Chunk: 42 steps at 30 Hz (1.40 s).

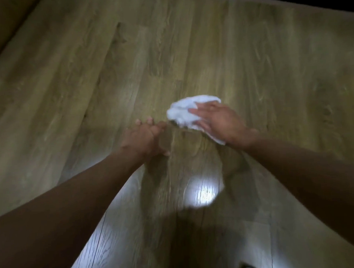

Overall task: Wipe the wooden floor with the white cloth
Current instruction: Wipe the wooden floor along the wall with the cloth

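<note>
**A:** Fig. 1, left to right: what holds what?

**B:** The left hand point(145, 135) is braced on the wooden floor point(189, 53) and grasps nothing; blur hides whether its fingers are bent. At its 2 o'clock the white cloth point(182, 113) lies bunched on the boards. The right hand point(218, 120) presses it, fingers straight, not gripping.

**A:** Progress?

**B:** Judged mid-wipe. No streak separates wiped boards from unwiped, so the share left cannot be told.

**A:** Obstacles?

**B:** None visible. A glare patch point(202, 191) sits at the cloth's 6 o'clock.
</note>
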Available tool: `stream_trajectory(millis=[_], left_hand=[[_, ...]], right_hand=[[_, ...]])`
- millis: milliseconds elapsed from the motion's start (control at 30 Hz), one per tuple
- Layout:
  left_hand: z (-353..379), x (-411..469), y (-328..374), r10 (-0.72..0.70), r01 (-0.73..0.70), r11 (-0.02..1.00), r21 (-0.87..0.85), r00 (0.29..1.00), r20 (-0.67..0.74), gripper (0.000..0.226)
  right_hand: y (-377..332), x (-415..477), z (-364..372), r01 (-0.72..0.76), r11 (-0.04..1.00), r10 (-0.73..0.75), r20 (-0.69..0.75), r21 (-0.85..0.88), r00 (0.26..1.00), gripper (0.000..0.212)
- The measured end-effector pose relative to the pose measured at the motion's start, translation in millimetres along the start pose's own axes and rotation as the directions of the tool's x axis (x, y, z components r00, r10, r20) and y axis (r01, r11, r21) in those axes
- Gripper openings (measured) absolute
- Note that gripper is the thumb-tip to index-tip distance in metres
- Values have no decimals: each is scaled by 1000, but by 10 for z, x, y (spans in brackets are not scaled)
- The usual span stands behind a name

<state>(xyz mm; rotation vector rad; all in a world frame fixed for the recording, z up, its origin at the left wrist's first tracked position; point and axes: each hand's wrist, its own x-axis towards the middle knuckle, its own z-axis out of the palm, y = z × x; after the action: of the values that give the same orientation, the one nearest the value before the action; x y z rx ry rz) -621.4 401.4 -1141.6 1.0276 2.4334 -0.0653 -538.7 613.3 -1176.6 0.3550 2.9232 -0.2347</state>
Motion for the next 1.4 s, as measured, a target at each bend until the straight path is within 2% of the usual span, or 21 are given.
stream_trajectory(millis=[33,100,167,233,300,367,500,567,700,767,800,900,967,1033,1067,1133,1233,1267,1300,1333,1400], left_hand=[[2,-8,0,7,-7,1000,3,1000,-6,86],[24,-40,-17,12,-12,1000,-18,1000,-7,85],[17,-43,-70,45,-45,999,-7,999,10,87],[15,-94,-200,141,-142,990,26,990,16,85],[33,-158,-352,232,-232,972,33,973,14,83],[52,-208,-456,223,-224,975,13,974,49,89],[55,-177,-449,178,-183,982,43,979,98,90],[31,-164,-447,178,-186,981,60,977,117,90],[-19,-196,-529,317,-320,945,73,947,54,73],[-10,-231,-569,380,-380,924,41,925,9,67],[2,-243,-586,387,-387,922,25,922,-9,69],[38,-265,-616,316,-316,947,58,949,23,82],[5,-293,-609,213,-222,964,144,974,73,89],[-38,-352,-614,99,-110,971,210,993,60,94],[-41,-380,-623,40,-50,970,236,998,43,96],[4,-412,-646,-29,21,965,260,999,26,97],[72,-444,-756,-18,8,979,204,999,48,93],[75,-449,-808,-1,-10,983,182,998,61,93],[72,-450,-856,17,-29,986,162,997,78,93],[66,-442,-888,34,-46,988,148,996,88,93],[44,-412,-914,59,-71,986,151,995,82,96]], right_hand=[[-14,60,-62,39,997,-34,-74,67,997,40],[-174,84,-64,-62,995,74,-170,74,983,34],[-554,-18,44,-142,983,164,-200,120,966,34],[-811,-270,199,4,996,15,-210,89,978,38],[-700,-404,223,178,984,-167,-222,28,961,40],[-496,-242,165,230,973,-220,-213,20,952,40],[-428,183,66,-13,998,25,-185,62,983,43],[-605,125,76,-54,998,57,-183,26,981,44],[-999,-450,232,171,985,-166,-155,23,974,50],[-870,-491,173,338,941,-333,-111,25,936,48],[-756,-399,120,365,930,-362,-78,34,929,45],[-551,94,-47,217,973,-216,-27,78,976,40],[-681,332,-76,45,997,-41,-66,65,997,35],[-995,309,-6,-75,995,82,-111,62,990,35],[-1140,208,61,-68,995,77,-133,71,988,39],[-1288,-120,220,83,992,-62,-216,90,975,46],[-1098,-334,338,351,936,-339,-305,-16,890,50],[-996,-251,319,362,932,-355,-301,-32,885,49],[-941,-141,276,301,954,-290,-278,-5,916,46],[-935,2,216,174,984,-155,-267,46,951,44],[-1070,314,131,-71,983,115,-265,168,957,43]])
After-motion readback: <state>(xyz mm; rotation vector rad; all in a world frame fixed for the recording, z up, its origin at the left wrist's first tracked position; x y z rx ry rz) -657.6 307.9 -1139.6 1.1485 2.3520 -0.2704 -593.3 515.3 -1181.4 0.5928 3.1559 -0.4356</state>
